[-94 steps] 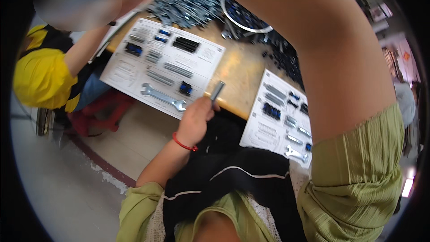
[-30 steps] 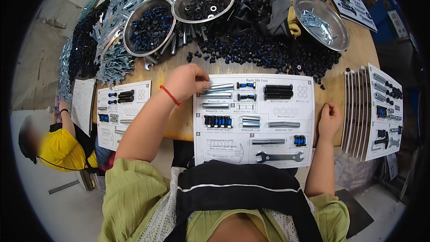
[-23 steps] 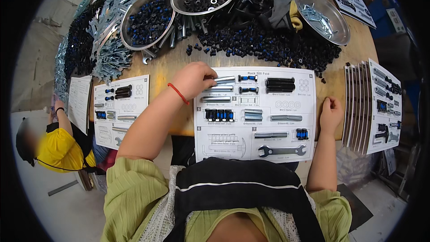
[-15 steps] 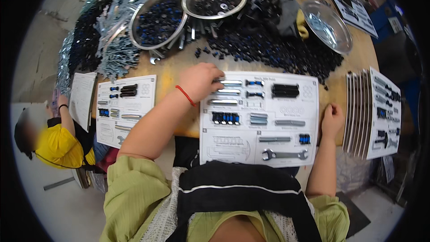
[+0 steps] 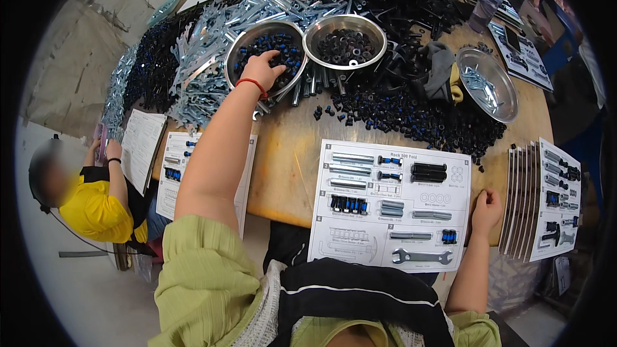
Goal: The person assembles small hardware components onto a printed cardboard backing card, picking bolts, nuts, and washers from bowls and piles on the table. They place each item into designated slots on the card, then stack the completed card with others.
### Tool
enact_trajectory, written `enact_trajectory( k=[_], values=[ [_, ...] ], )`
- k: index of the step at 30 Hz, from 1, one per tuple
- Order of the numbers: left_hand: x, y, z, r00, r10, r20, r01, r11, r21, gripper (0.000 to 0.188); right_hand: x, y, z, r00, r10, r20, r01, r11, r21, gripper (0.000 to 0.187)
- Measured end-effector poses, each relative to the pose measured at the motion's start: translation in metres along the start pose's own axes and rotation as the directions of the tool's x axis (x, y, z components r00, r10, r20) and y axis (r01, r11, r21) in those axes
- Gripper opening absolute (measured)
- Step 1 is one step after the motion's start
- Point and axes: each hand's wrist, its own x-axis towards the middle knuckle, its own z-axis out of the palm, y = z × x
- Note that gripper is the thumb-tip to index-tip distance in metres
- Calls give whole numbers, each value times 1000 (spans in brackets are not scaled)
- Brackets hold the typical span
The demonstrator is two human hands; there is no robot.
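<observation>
My left hand (image 5: 265, 72) reaches over a round metal bowl (image 5: 232, 79) of small black bolts with blue bands (image 5: 277, 44). Its thumb and fingers are apart at the bolts, and no bolt shows in its grasp. Beside the printed white card, my right hand (image 5: 486, 213) rests at the table edge with its fingers curled in and nothing visible in them. On the card (image 5: 421, 154), in front of me, lie metal sleeves (image 5: 352, 158), black bolts (image 5: 429, 172), blue-banded bolts (image 5: 349, 204) and a spanner (image 5: 422, 257).
A second bowl (image 5: 382, 51) holds dark washers or nuts. Loose black bolts (image 5: 411, 115) and silver spanners (image 5: 199, 77) cover the far table. A tilted dish (image 5: 512, 112) holds silver pins. Upright cards (image 5: 517, 199) stand at right. A person in yellow (image 5: 96, 209) works at left.
My left hand has moved from the sleeves on the card, up and away to the bowl of blue-banded bolts. My right hand stays by the card. The head view has shifted.
</observation>
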Motion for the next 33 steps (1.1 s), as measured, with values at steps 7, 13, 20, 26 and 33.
enact_trajectory(
  k=[7,13,20,26,33],
  values=[
    [4,2,0,999,-39,-15,40,998,39,47,-1,-2,-2,999,31,10,-31,999,-37,16],
    [4,2,5,995,-47,-90,41,997,-61,40,-2,-1,-2,1000,4,3,-4,999,-45,15],
    [13,0,5,995,-70,-66,69,998,-6,33,0,0,0,1000,11,9,-11,999,-49,17],
    [7,18,-6,992,3,-127,-17,995,-103,29,0,7,0,999,-22,-25,21,999,-48,19],
    [9,44,4,989,137,-58,-121,967,225,26,-2,-2,-1,1000,18,-12,-19,997,-79,19]
  ],
)
